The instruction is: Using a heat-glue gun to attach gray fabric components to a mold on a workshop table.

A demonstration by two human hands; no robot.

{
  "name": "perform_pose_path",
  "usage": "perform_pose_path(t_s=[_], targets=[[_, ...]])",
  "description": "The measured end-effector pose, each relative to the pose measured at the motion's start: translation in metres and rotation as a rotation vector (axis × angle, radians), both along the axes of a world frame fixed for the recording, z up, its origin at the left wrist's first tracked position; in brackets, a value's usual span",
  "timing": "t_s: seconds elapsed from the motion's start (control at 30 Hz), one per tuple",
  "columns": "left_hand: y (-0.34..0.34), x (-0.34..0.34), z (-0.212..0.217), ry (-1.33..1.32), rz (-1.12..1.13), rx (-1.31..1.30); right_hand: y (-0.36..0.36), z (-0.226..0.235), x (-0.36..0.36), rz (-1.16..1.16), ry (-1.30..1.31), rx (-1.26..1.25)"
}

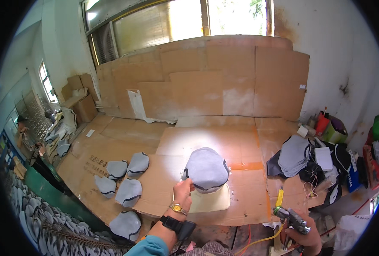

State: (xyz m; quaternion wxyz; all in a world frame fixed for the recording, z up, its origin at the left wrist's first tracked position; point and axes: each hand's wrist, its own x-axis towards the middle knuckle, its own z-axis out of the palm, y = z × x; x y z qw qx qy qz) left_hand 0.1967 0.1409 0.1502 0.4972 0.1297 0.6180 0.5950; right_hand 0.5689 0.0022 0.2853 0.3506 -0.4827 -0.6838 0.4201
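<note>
A grey domed fabric piece with dark edging (206, 169) sits on a pale rounded block (211, 200) in the middle of a cardboard-covered bench (164, 141). My left hand (182, 194), with a gold watch and a black band on the wrist, pinches the near left edge of that piece. My right hand (302, 232) is low at the right and grips a metal spray gun (290, 216) with a yellow hose, its nozzle pointing left and away from the piece.
Several more grey pieces (127, 192) lie on the cardboard at the left. A stack of grey pieces (294, 155) and dark ones sits at the right, beside bottles and bags. Cardboard sheets line the back wall. Rows of pieces fill the lower left.
</note>
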Motion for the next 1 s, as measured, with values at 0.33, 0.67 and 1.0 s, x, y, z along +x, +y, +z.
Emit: perform_pose_path(t_s=[0.33,0.67,1.0], targets=[[-0.067,-0.093,0.078,-0.281,0.236,0.227,0.029,-0.055,-0.022,0.075,0.227,-0.147],[-0.180,-0.307,0.002,-0.285,0.609,0.153,0.028,-0.047,-0.124,0.179,-0.006,-0.270],[-0.251,-0.490,-0.111,-0.244,0.908,0.118,0.002,-0.040,-0.231,0.126,-0.073,-0.404]])
